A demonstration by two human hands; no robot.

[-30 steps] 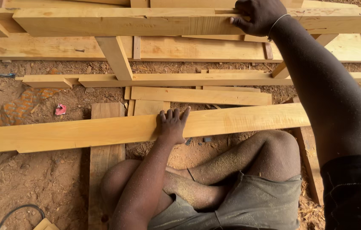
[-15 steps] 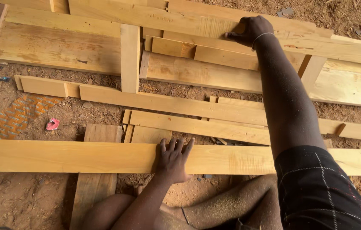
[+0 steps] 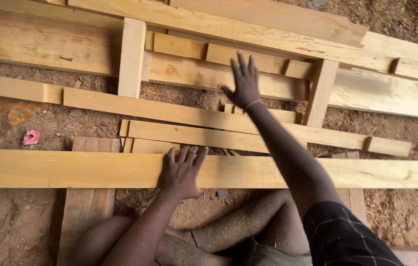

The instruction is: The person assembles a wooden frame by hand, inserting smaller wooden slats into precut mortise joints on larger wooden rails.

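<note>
Long pale-yellow wooden plank lies across the sandy ground under the flat, spread left hand; right hand, fingers splayed, grips nothing above stacked boards.

Soft even daylight, faint shadows, no glare; sharp focus, slight edge distortion.

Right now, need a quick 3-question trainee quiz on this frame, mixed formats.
1. True or false: the left hand lies flat on the long plank nearest the person.
2. The right hand is: A) gripping a hammer, B) open with fingers spread above the stacked boards, C) resting on the knee.
3. What small red thing lies on the dirt at left?

Key: 1 true; 2 B; 3 a red scrap.
</note>
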